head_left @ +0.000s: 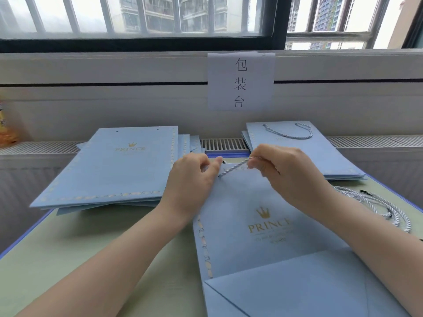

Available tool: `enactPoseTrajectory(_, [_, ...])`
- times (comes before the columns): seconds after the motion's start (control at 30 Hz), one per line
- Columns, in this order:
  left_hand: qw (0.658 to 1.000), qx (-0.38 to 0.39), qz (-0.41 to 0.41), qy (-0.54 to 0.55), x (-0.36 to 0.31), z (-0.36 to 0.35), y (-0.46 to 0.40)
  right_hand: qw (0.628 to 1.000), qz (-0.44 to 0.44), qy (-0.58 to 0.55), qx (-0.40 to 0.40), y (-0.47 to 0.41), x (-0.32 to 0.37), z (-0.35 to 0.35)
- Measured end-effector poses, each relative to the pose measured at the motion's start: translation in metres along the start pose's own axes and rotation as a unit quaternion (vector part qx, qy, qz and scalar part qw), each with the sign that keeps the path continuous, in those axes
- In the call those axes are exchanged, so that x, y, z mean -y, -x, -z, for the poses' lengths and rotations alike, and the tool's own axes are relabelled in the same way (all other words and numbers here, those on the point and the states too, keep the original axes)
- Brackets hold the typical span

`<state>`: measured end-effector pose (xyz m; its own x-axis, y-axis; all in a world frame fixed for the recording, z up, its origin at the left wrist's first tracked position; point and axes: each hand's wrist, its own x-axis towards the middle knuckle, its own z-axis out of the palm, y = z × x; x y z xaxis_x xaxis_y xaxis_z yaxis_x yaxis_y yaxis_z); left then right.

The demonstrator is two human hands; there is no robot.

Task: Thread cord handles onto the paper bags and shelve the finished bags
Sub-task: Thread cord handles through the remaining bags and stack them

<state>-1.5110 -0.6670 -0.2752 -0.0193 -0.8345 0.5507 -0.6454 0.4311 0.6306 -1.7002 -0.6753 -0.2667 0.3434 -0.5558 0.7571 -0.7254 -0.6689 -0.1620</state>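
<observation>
right hand [281, 170] pinches cord [233, 168]; left hand [192, 177] pinches bag [263, 227] top.

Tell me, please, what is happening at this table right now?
A person is fitting a twisted white-and-blue cord to the top edge of a light blue paper bag. The right hand pinches the cord; the left hand grips the bag's top edge. Unthreaded bags are stacked left, corded ones right.
</observation>
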Motion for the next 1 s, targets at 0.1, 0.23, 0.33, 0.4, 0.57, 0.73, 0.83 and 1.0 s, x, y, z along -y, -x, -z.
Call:
enactPoseTrajectory(0.1, [0.998,0.030,0.022,-0.059,0.005,-0.003,0.001,0.995,-0.052,0.021,-0.080,-0.003,-0.005,0.011])
enactPoseTrajectory(0.23, [0.985,0.016,-0.109,-0.129,0.004,-0.009,0.008,0.976,-0.149,-0.111,-0.109,-0.010,-0.004,0.022])
enactPoseTrajectory(0.33, [0.970,0.029,-0.231,-0.071,-0.010,-0.013,0.014,0.975,-0.154,-0.131,-0.087,-0.010,0.002,0.021])
enactPoseTrajectory(0.4, [0.963,0.024,-0.259,-0.068,-0.013,-0.016,0.019,0.982,-0.153,-0.097,-0.062,-0.009,0.003,0.018])
enactPoseTrajectory(0.57, [0.990,0.008,-0.128,0.051,-0.012,-0.012,0.018,0.980,-0.200,-0.014,0.001,-0.005,-0.014,0.015])
enactPoseTrajectory(0.73, [0.996,0.043,-0.057,0.048,-0.010,-0.013,0.017,0.947,-0.304,0.043,0.091,-0.002,-0.024,0.016])
enactPoseTrajectory(0.83, [0.998,0.023,-0.055,0.036,-0.006,-0.016,0.016,0.928,-0.327,0.160,0.080,-0.002,-0.025,0.021])
enactPoseTrajectory(1.0, [0.994,0.004,-0.103,-0.036,-0.001,-0.019,0.016,0.930,-0.366,-0.035,0.005,-0.009,-0.033,0.031])
